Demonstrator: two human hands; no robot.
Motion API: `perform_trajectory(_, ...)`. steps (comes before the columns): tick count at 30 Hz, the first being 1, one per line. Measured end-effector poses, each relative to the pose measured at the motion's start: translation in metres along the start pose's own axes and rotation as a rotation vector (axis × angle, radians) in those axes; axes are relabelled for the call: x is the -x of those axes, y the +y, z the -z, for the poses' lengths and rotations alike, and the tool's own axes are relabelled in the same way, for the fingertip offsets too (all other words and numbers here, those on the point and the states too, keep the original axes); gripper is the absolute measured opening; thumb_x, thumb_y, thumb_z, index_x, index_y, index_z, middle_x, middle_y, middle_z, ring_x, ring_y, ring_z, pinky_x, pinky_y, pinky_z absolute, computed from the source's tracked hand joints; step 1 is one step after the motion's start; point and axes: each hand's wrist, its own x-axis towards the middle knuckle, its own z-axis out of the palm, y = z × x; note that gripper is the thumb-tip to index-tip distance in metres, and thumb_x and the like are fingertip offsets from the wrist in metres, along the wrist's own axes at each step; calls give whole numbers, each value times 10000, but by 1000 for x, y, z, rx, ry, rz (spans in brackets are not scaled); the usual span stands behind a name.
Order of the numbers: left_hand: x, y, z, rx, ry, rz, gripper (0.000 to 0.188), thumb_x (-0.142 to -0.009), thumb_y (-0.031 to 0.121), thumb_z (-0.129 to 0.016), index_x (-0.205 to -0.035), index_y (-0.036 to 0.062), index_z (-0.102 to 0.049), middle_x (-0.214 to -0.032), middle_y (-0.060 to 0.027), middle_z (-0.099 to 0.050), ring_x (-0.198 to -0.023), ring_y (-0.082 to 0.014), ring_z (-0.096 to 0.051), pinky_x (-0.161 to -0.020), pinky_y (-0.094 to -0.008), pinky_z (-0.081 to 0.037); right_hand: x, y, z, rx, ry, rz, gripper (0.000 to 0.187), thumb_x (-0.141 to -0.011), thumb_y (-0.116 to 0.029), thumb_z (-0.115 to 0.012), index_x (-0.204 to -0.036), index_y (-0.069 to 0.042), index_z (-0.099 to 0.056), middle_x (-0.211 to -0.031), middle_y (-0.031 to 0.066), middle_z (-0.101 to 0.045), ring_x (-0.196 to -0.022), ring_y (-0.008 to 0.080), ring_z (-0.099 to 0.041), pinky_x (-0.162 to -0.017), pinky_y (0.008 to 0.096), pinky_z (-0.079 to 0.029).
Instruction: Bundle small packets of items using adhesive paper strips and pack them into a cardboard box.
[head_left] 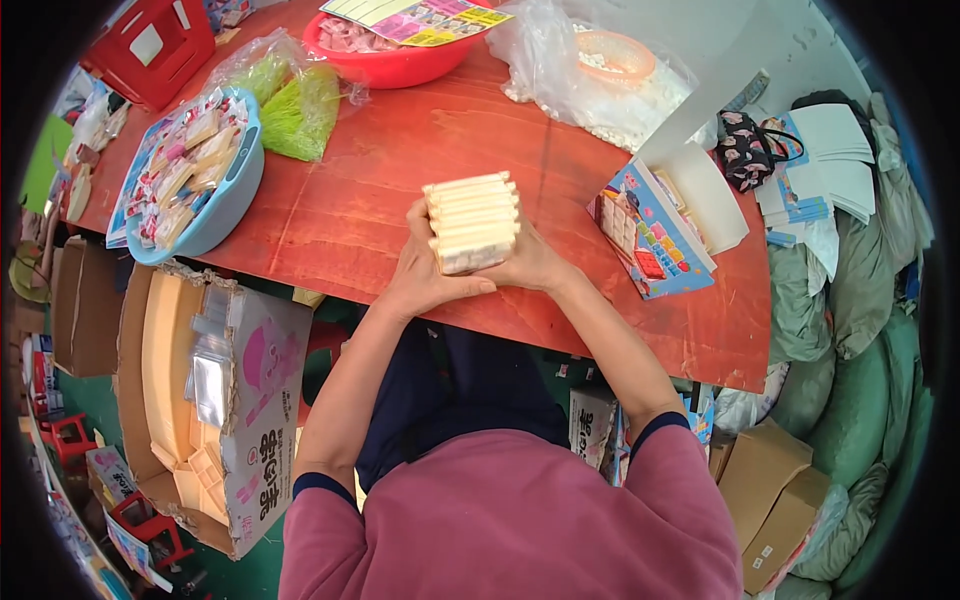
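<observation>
Above the near edge of the red table, both my hands grip a stack of pale cream plastic trays with ridged edges. My left hand wraps round its left side, the thumb lying across the near face. On the right side my right hand is closed round it, most of its fingers hidden behind the stack. What the trays contain, if anything, I cannot make out. To the right lies an open printed box, blue with coloured pictures, with cream pieces inside it.
A blue basin of small wrapped pieces stands left on the table. Behind are bags of green strips, a red basin and a plastic bag of white bits. A carton holding cream trays stands below, left.
</observation>
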Motion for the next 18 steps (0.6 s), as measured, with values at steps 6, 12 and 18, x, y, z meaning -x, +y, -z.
perform_trajectory(6, 4, -4, -4, 227, 58, 56, 1058, -588, 443, -842, -1272, 26, -151, -1214, -185, -436, -1170, -286, -467, -960, -399, -402, 7, 3, -7, -103, 31, -46, 985, -536, -281, -885, -1228, -25, -232, -1246, 146, -461, -1182, 254, -463, -997, 385, -378)
perform_trajectory(12, -3, 10, -1, 433, 50, 159, 928, -616, 176, -839, -1292, 8, -226, -1238, -125, -459, -1128, -220, -507, -960, -357, -422, 11, -32, 0, 95, 261, 80, 918, -513, -264, -891, -1171, -19, -300, -1191, 143, -503, -1101, 225, -525, -936, 368, -417)
perform_trajectory(18, -62, 75, -32, 650, 136, -261, 1035, -699, 706, -602, -1409, 37, -257, -1385, -118, -368, -1261, -222, -405, -912, -349, -429, 57, -136, 76, -140, 465, -101, 738, -603, -194, -807, -1205, 16, -436, -1142, 131, -568, -1063, 221, -563, -919, 356, -451)
